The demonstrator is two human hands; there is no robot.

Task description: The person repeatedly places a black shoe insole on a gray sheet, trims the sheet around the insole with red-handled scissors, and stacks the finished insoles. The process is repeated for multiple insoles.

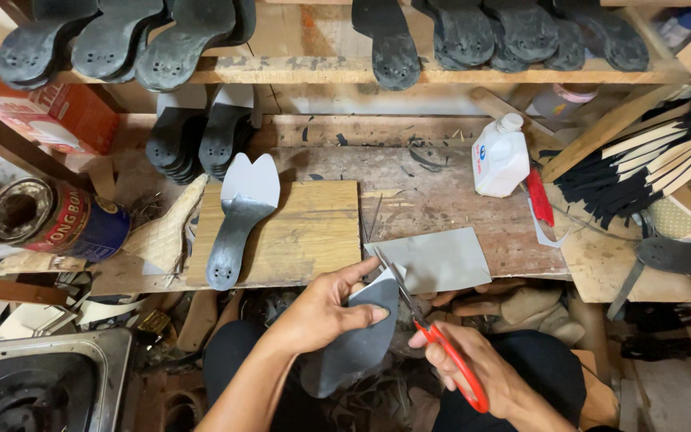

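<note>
Looking down from the head camera: left hand pinching a dark grey sole-shaped piece, thumb on top, fingers underneath, held out in the air just below the tabletop edge. Right hand wrapped around red-handled scissors, fingers through the loops, blades slightly parted and biting into the top right edge of the piece. Long axis of the piece running from upper right down to lower left, wide rounded end up near the blades, narrow end dropping toward the lap. Scissors pointing up and left, so the blades come in from the right side of the piece while the left hand grips its left side. Both hands close together, the left one actually carrying the piece, the right one only meeting it through the blades.

Just above the hands, a flat grey sheet lying at the tabletop edge, almost touching the scissor tips. Further left, a wooden board with a grey insole blank on it, heel end toward the camera. White plastic bottle and a red cutter off to the right, well apart from the hands. Round tin lying on its side at far left. Rows of black soles hanging off the shelf up top.
</note>
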